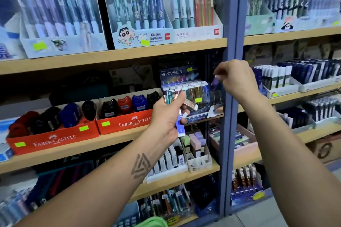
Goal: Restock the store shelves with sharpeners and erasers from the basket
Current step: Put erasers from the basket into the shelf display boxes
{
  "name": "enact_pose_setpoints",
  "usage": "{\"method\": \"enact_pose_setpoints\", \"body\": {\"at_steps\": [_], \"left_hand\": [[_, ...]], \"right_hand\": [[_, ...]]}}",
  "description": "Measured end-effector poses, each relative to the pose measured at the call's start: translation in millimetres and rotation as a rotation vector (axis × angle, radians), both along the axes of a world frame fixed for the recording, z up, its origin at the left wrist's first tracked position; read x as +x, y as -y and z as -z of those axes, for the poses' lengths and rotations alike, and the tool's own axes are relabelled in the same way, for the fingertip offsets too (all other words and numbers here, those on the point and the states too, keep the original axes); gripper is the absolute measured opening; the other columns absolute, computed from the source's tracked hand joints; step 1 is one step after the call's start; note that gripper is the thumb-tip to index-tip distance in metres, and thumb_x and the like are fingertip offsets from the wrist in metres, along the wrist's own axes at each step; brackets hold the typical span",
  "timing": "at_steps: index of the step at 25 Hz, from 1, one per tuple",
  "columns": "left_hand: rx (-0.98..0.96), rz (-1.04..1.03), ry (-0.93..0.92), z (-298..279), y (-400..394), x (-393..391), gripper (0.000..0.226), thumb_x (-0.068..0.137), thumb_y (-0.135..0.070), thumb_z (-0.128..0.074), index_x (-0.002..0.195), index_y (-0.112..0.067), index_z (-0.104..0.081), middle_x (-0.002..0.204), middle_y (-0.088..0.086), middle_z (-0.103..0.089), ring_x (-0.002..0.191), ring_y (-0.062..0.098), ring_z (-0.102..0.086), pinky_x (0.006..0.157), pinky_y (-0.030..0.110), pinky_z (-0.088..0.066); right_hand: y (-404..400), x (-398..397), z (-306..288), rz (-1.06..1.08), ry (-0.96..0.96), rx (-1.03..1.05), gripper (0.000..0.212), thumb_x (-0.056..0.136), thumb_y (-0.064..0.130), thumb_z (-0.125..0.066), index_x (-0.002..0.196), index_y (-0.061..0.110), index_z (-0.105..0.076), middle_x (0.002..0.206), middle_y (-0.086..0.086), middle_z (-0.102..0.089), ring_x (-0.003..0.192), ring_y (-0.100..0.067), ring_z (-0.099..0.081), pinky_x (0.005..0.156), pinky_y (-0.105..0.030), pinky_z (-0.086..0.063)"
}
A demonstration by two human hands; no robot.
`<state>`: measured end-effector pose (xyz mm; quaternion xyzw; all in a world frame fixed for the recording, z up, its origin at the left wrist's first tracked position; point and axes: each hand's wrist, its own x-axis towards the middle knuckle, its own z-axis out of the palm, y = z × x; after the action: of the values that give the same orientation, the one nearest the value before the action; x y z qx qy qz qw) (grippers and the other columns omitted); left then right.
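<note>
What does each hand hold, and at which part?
Left hand grips several sleeved erasers around their middles. Right hand pinches one purple-sleeved eraser by its top end.

Wooden middle shelf between blue uprights, two orange Faber-Castell boxes of sharpeners side by side on it, Hi-Polymer eraser display to their right, clear acrylic holder just beside the display
</note>
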<state>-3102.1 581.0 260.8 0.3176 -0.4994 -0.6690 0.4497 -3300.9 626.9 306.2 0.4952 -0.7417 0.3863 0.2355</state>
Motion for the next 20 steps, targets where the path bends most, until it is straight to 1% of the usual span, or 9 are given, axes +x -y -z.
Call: {"method": "enact_pose_setpoints", "body": {"at_steps": [2, 5, 8, 9, 12, 14, 16, 18, 20], "left_hand": [[0.008, 0.003, -0.009, 0.0, -0.1, 1.2, 0.028, 0.091, -0.024, -0.073, 0.111, -0.006, -0.063, 0.075, 0.007, -0.059, 0.061, 0.017, -0.055, 0.037, 0.021, -0.035], [0.035, 0.016, -0.03, -1.6, -0.7, 3.1, 0.031, 0.091, -0.023, -0.073, 0.114, -0.005, -0.062, 0.078, 0.009, -0.059, 0.059, 0.015, -0.054, 0.036, 0.02, -0.034], [0.075, 0.038, -0.063, -2.2, -1.8, 4.5, 0.032, 0.091, -0.022, -0.073, 0.116, -0.004, -0.062, 0.089, 0.013, -0.06, 0.06, 0.016, -0.053, 0.037, 0.019, -0.032], [0.093, 0.04, -0.078, -2.1, -1.7, 5.6, 0.03, 0.091, -0.022, -0.073, 0.114, -0.005, -0.063, 0.09, 0.013, -0.06, 0.061, 0.016, -0.052, 0.037, 0.019, -0.032], [0.157, 0.05, -0.132, -2.7, -2.6, 10.7, 0.024, 0.09, -0.023, -0.074, 0.107, -0.009, -0.063, 0.086, 0.01, -0.061, 0.065, 0.015, -0.054, 0.039, 0.019, -0.033], [0.202, 0.052, -0.191, -3.9, -3.9, 13.6, 0.019, 0.09, -0.023, -0.073, 0.099, -0.009, -0.063, 0.085, 0.011, -0.063, 0.062, 0.014, -0.055, 0.039, 0.018, -0.032], [0.23, 0.025, -0.259, -6.4, -2.8, 14.9, 0.019, 0.09, -0.023, -0.072, 0.095, -0.01, -0.06, 0.086, 0.011, -0.063, 0.058, 0.013, -0.054, 0.038, 0.018, -0.032], [0.208, -0.024, -0.321, -9.9, 0.1, 15.1, 0.021, 0.091, -0.025, -0.071, 0.098, -0.01, -0.058, 0.082, 0.009, -0.063, 0.053, 0.013, -0.054, 0.037, 0.019, -0.033], [0.168, -0.094, -0.353, -12.0, 4.5, 15.4, 0.024, 0.094, -0.028, -0.068, 0.104, -0.008, -0.06, 0.078, 0.01, -0.063, 0.05, 0.016, -0.058, 0.039, 0.021, -0.04]], "right_hand": [[3.4, -3.0, -0.9, 0.047, -0.047, 0.034, 0.019, 0.09, 0.005, -0.065, 0.097, 0.02, -0.075, 0.096, -0.013, -0.071, 0.091, -0.038, -0.065, 0.076, -0.043, -0.055], [15.6, -4.5, 10.1, 0.038, -0.027, 0.135, 0.021, 0.089, 0.003, -0.064, 0.095, 0.02, -0.075, 0.094, -0.012, -0.07, 0.088, -0.036, -0.065, 0.072, -0.039, -0.054], [32.1, -4.0, 27.2, 0.062, 0.003, 0.125, 0.025, 0.085, -0.003, -0.06, 0.092, 0.016, -0.075, 0.094, -0.013, -0.07, 0.085, -0.038, -0.063, 0.073, -0.042, -0.057], [33.6, -2.0, 29.9, 0.076, 0.019, 0.13, 0.029, 0.083, -0.006, -0.059, 0.095, 0.014, -0.076, 0.096, -0.014, -0.07, 0.086, -0.039, -0.063, 0.074, -0.043, -0.058], [32.7, -2.6, 28.5, 0.087, 0.042, 0.154, 0.045, 0.083, -0.008, -0.055, 0.118, 0.013, -0.072, 0.109, -0.018, -0.07, 0.099, -0.043, -0.062, 0.082, -0.042, -0.057], [23.2, 6.8, 20.3, 0.044, 0.029, 0.094, 0.044, 0.083, -0.005, -0.053, 0.117, 0.014, -0.073, 0.107, -0.015, -0.073, 0.101, -0.039, -0.064, 0.084, -0.042, -0.057], [13.4, 30.0, 10.4, -0.166, 0.131, 0.011, 0.03, 0.087, 0.001, -0.055, 0.102, 0.017, -0.076, 0.09, -0.006, -0.076, 0.087, -0.029, -0.07, 0.076, -0.037, -0.058], [0.3, 61.8, 0.6, -0.529, 0.465, 0.115, 0.007, 0.092, 0.009, -0.064, 0.098, 0.01, -0.067, 0.075, -0.01, -0.074, 0.068, -0.026, -0.072, 0.063, -0.033, -0.057], [-8.8, 85.7, -5.5, -0.777, 0.691, 0.381, 0.032, 0.09, 0.024, -0.073, 0.104, 0.005, -0.052, 0.079, -0.022, -0.074, 0.066, -0.032, -0.072, 0.059, -0.035, -0.059]]}}
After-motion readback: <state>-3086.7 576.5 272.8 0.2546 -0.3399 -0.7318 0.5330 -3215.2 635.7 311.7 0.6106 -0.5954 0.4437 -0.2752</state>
